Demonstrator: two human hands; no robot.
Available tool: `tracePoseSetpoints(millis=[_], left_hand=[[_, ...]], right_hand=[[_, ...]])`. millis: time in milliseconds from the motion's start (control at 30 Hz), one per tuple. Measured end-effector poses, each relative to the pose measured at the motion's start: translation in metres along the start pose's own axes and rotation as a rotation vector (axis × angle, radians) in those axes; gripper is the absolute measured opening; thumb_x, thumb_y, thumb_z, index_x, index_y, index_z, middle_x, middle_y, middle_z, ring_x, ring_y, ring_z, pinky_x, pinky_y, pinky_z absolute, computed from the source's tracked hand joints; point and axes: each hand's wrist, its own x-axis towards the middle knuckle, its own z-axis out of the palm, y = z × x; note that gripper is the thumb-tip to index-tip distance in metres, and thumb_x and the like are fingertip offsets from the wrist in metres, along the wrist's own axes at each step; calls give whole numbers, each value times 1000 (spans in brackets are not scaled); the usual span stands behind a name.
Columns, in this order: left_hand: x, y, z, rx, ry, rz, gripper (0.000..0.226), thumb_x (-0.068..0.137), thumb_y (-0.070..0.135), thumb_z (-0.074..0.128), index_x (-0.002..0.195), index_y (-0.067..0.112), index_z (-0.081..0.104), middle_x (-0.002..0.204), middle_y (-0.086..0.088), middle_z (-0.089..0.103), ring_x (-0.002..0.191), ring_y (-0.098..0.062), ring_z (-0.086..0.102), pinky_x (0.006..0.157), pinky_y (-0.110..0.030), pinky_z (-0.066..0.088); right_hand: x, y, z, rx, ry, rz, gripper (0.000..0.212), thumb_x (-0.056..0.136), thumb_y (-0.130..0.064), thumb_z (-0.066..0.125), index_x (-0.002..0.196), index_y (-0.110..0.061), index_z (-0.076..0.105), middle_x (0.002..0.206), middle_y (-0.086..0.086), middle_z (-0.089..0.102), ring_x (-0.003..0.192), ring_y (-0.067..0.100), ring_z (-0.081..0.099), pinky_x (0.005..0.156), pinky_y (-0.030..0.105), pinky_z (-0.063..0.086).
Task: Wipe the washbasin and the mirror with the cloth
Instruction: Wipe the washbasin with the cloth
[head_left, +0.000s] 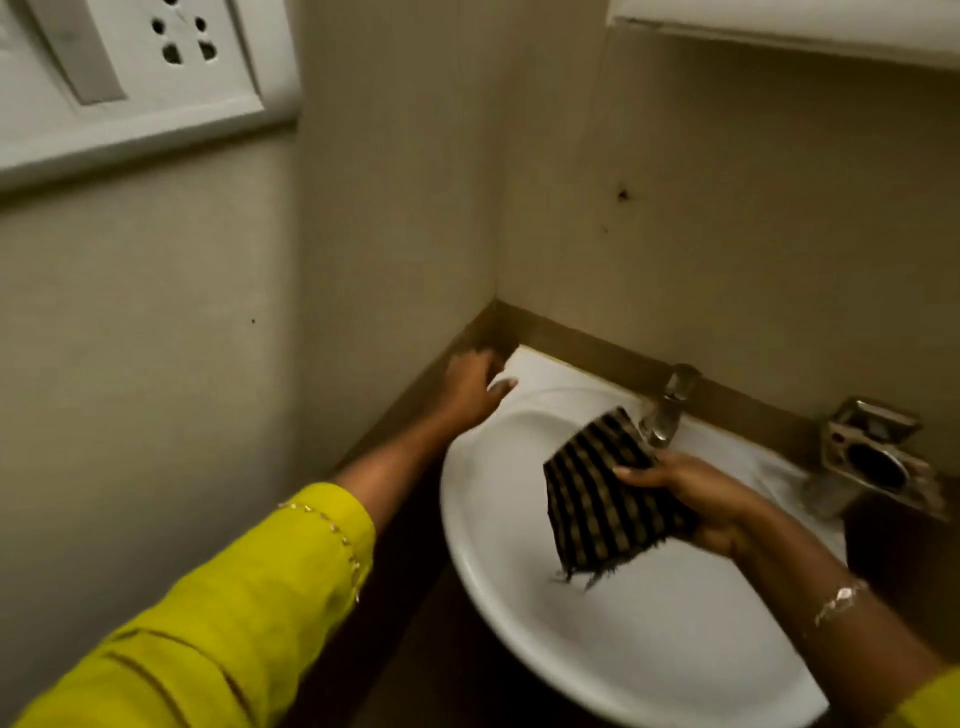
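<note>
Judging by the scene, wiping is reckoned barely begun: the dark checked fabric cloth (597, 493) is gripped by the right hand (696, 499) over the white ceramic washbasin (483, 571), beside the chrome tap (667, 410). The left hand (470, 387) is rested flat, fingers straight, on its far corner. No mirror is seen.

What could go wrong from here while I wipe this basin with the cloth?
1. The right hand holds the cloth by one edge only; that grip might let it slip into the washbasin.
2. The cloth's top corner hangs close to the tap and could catch on it.
3. The socket plate sits on the wall nearby; drips from a wet cloth could possibly reach it.
</note>
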Motion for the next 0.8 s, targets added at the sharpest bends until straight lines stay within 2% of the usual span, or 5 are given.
tracePoseSetpoints(millis=[133, 233, 533, 667, 800], left_hand=[[4, -52, 52, 199, -57, -82, 58, 91, 39, 49, 134, 3, 35, 143, -19, 34, 136, -31, 20, 109, -37, 16], [3, -68, 77, 319, -110, -77, 68, 92, 44, 42, 142, 5, 16, 153, -16, 13, 141, -30, 3, 113, -40, 5], [-4, -91, 119, 467, -149, -106, 80, 94, 44, 37, 142, -1, -9, 153, -19, -8, 141, -29, -8, 113, -36, -6], [-4, -94, 122, 477, -106, -88, 78, 94, 42, 36, 142, 0, -10, 153, -18, -8, 141, -28, -8, 113, -35, -6], [-3, -96, 124, 468, -85, -83, 78, 94, 42, 36, 142, 1, -9, 153, -17, -8, 141, -27, -7, 115, -35, -4]], right_hand=[[20, 22, -7, 67, 67, 53, 18, 88, 1, 51, 103, -7, 58, 98, 14, 68, 92, 30, 63, 68, 35, 57], [39, 28, -9, 95, 106, 77, 19, 89, 3, 48, 101, -9, 58, 101, 14, 65, 93, 30, 61, 73, 37, 53], [79, -1, -3, 29, 228, 26, 27, 90, 6, 47, 114, -2, 55, 93, 11, 63, 94, 31, 59, 84, 41, 48], [101, -31, -6, -170, 358, -35, 38, 92, -2, 47, 130, -5, 46, 120, 17, 56, 112, 34, 52, 90, 43, 44], [132, -48, -12, -529, 561, -302, 36, 98, -11, 38, 134, -10, 45, 119, 14, 59, 107, 34, 56, 97, 45, 43]])
